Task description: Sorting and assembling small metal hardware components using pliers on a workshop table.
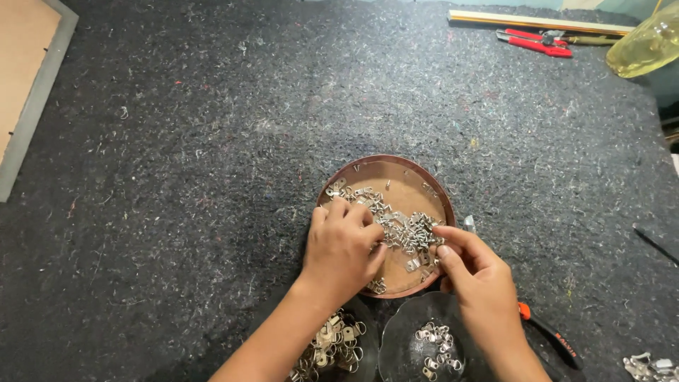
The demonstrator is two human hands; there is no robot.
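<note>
Two bare hands work over one round brown tray [368, 168] on a counter [212, 177] covered in dark speckled felt.

Item 1: left hand [343, 251], fingers curled, resting on the tray's near left side and on the pile inside it. Whether its grip pinches a piece cannot be told; the fingertips are folded under.

Item 2: right hand [477, 272], at the tray's near right rim, thumb and forefinger pressed together on small pieces at the edge of the pile. A slim silver tool tip [469, 223] shows just behind this hand.

Item 3: small silver metal hangers [403, 230], a loose heap across the middle of the tray, between the two hands.

Item 4: left glass bowl [368, 332], near edge of view, under the left forearm, holding brass-coloured ring hangers [339, 346].

Item 5: right glass bowl [399, 339], just beside the first, touching the tray's near rim, with a few silver pieces in it.

Item 6: black tool with orange collar [555, 339], lying right of the right wrist.

Item 7: red-handled pliers [534, 41] and a pale wooden strip [537, 22], far right corner, well apart from the tray.

Item 8: yellow glass vessel [647, 46], far right edge.

Item 9: grey picture frame [39, 99], far left, back side up.
</note>
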